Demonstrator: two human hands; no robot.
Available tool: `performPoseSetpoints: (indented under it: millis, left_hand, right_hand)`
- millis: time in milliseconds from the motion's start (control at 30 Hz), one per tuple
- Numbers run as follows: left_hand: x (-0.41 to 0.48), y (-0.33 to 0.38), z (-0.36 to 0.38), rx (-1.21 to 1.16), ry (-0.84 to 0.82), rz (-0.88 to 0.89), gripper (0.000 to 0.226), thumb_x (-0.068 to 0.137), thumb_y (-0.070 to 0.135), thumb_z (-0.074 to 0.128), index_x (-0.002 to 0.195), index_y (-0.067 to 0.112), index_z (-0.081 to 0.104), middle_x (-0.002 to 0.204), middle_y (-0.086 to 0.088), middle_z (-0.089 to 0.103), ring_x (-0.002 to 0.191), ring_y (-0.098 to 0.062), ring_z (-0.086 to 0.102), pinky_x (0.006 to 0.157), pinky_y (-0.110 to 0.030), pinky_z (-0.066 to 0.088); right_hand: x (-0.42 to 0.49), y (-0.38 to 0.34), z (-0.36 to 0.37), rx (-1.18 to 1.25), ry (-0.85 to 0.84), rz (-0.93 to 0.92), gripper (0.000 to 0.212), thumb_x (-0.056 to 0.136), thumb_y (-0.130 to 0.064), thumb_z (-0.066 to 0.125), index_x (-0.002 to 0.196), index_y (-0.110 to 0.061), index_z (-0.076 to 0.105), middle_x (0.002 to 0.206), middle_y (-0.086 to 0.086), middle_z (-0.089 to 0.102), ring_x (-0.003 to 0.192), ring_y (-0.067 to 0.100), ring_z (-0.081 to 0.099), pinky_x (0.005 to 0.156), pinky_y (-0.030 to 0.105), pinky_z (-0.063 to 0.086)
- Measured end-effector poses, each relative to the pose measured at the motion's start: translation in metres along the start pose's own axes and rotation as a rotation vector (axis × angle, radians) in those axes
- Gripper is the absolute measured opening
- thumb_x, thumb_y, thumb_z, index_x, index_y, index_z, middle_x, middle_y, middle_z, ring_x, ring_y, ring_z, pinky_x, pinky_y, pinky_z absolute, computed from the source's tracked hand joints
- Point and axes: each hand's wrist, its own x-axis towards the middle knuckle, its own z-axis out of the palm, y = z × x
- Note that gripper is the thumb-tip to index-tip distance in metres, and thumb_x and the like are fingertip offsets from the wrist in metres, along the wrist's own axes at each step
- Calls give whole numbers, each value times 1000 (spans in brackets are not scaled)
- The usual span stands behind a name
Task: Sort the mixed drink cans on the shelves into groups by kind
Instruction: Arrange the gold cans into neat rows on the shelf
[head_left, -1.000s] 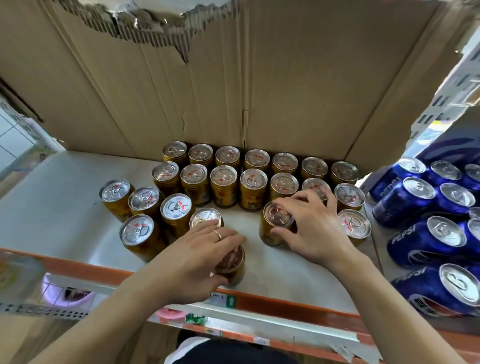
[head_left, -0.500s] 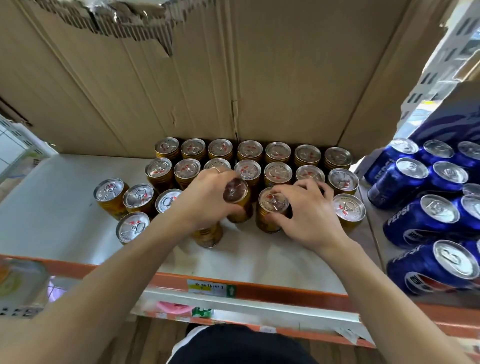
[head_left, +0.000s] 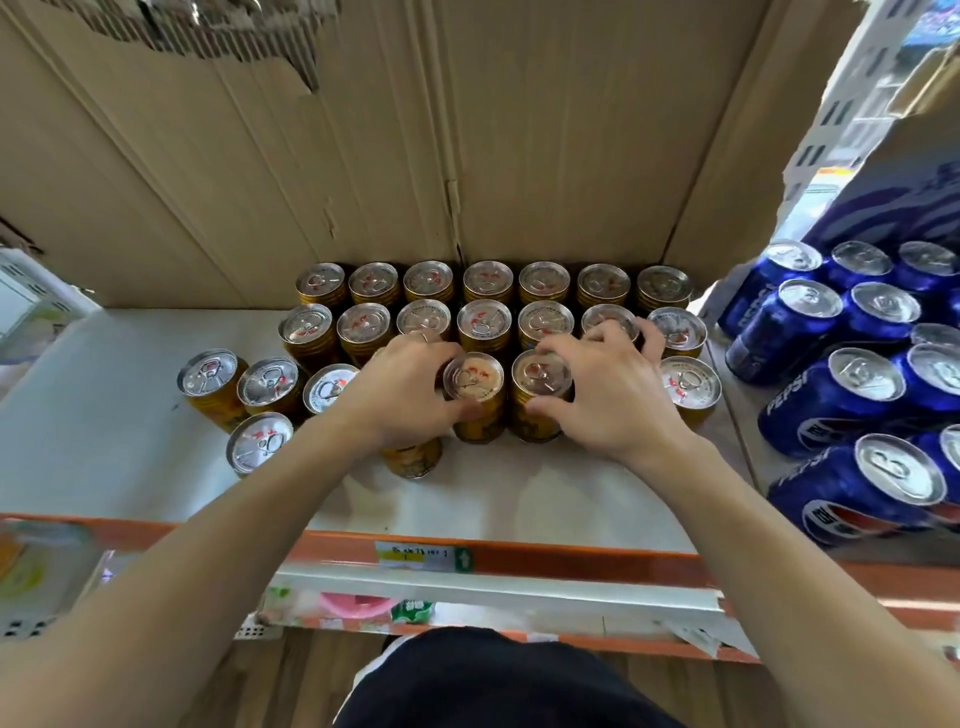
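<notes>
Reaching over the shelf (head_left: 93, 447) front edge with both arms, left hand (head_left: 400, 395) curls round a gold can (head_left: 474, 378), right hand (head_left: 608, 402) grips the neighbouring can (head_left: 540, 370) just beside it, mid-shelf, ahead of the rows.

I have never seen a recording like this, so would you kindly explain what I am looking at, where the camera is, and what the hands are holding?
There is no machine here: a person works with bare hands, and the one picture comes from a wide-angle camera worn on the head, looking forward and down. The left hand grips a short gold metal can with a silver pull-tab lid, and the right hand grips its gold neighbour, both upright on the white shelf. Behind them stand rows of the same gold cans, against a brown cardboard sheet. On the person's right, blue Pepsi cans form their own group.
</notes>
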Motion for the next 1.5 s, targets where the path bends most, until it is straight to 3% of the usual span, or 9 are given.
performPoseSetpoints:
  millis: [133,267,433,600,767,933,1100,1300,1500]
  left_hand:
    - [3,-6,0,-65,-84,30,62,85,41,73,140,23,51,133,-3,50,122,-25,48,101,-37,44]
    - [6,-10,0,-98,-121,47,68,89,37,71,148,23,41,137,0,43,125,-19,43,95,-22,33]
    - [-2,-13,-17,-15,-139,63,59,95,44,59,147,25,40,145,3,42,128,-18,45,98,-29,40]
    - [-35,-67,-46,-47,39,-11,31,102,31,47,130,23,58,117,2,58,111,-24,54,90,-38,44]
    - [-61,-106,-60,154,-136,0,59,81,57,55,135,35,52,133,8,56,123,-21,50,99,-41,42]
    - [-55,-116,-61,139,-156,85,64,85,43,68,142,37,40,143,10,49,133,-18,41,110,-42,33]
    - [-41,-122,-65,-4,-195,197,65,85,30,72,143,32,43,136,5,57,122,-17,52,99,-37,46]
    - [-31,-141,-50,48,-14,153,68,80,63,67,138,35,44,131,3,58,121,-23,52,91,-36,45]
    - [-23,-134,-44,80,-7,117,79,79,69,63,141,26,42,137,-3,51,125,-24,49,92,-36,44]
  right_hand:
    - [-6,-3,-11,-3,-44,-64,49,85,-34,71,132,-27,56,117,4,56,114,15,18,112,42,12]
    - [-6,-6,-11,31,-76,-31,46,89,-31,68,133,-26,55,125,1,53,121,18,23,113,45,15]
    - [-3,-9,-5,0,-108,15,52,85,-42,68,132,-28,52,139,-6,52,133,22,33,111,49,17]
    - [-4,-41,-5,61,30,-82,50,86,-39,69,131,-27,54,139,-6,52,132,19,34,106,46,23]
    - [15,-90,12,-32,-200,-214,68,88,-53,61,147,-32,35,151,-12,38,140,14,22,112,49,13]
    - [34,-119,27,-68,-370,-228,72,90,-50,59,152,-32,27,152,-12,37,140,13,22,112,49,8]
    - [37,-126,28,-200,-305,-260,62,90,-55,54,145,-29,40,143,-10,48,134,14,31,114,49,10]
    - [48,-129,32,-170,-84,-106,50,86,-47,66,128,-25,51,131,-2,57,128,24,36,106,44,18]
    - [55,-127,35,-181,-160,-69,37,87,-49,64,116,-26,60,123,-5,61,129,21,33,105,49,21]
